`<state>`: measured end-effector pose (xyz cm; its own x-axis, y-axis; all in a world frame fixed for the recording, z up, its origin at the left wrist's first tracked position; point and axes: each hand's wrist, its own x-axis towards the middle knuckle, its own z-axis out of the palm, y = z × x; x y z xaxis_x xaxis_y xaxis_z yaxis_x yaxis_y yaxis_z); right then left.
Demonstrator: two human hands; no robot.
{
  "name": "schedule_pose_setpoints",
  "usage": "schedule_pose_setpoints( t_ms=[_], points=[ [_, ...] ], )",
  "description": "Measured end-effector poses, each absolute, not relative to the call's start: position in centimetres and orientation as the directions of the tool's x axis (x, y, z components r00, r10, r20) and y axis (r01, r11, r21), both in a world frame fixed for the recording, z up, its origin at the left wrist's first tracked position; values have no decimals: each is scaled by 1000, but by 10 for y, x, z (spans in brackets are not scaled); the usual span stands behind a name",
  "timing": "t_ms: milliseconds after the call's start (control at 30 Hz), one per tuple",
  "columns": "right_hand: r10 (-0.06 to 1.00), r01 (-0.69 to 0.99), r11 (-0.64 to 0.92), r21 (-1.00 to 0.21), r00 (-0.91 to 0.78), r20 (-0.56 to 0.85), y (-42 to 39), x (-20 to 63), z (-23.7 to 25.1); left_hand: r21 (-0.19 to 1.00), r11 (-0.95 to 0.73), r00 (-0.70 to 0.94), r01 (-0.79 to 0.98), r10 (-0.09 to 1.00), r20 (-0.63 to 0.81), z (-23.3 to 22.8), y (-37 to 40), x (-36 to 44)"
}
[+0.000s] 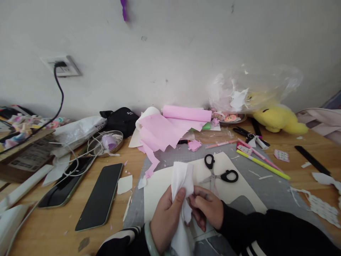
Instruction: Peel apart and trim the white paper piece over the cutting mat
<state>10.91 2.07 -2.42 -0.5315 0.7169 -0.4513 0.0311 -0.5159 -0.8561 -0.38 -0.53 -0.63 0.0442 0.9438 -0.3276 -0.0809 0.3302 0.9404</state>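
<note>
My left hand (166, 217) is closed around a soft white folded sheet (183, 174), thumb on top; whether it is tissue or cloth I cannot tell. The sheet stands up above the fingers and hangs down below them. Against its right side, my right hand (209, 208) pinches the edge with bent fingers. Under both hands lies a cream paper sheet (160, 188) with a cut-out shape at its lower right. Black-handled scissors (213, 174) rest on that paper, just beyond my right hand, with their blades partly spread.
A grey mat (135, 199) lies under the paper. Left are two phones (99, 197) and a white cable (77, 167). Torn pink paper (165, 131) and a pink roll (186, 113) lie behind. Right are pens (262, 164) and a yellow plush toy (279, 117).
</note>
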Motion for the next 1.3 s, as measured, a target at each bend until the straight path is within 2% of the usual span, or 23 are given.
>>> schedule_pose_setpoints(
  t_ms=[1300],
  points=[
    [720, 65, -509, -858, -515, -466, 21, 109, -23, 937, 337, 49, -95, 941, -334, -6, -4, -2]
  ],
)
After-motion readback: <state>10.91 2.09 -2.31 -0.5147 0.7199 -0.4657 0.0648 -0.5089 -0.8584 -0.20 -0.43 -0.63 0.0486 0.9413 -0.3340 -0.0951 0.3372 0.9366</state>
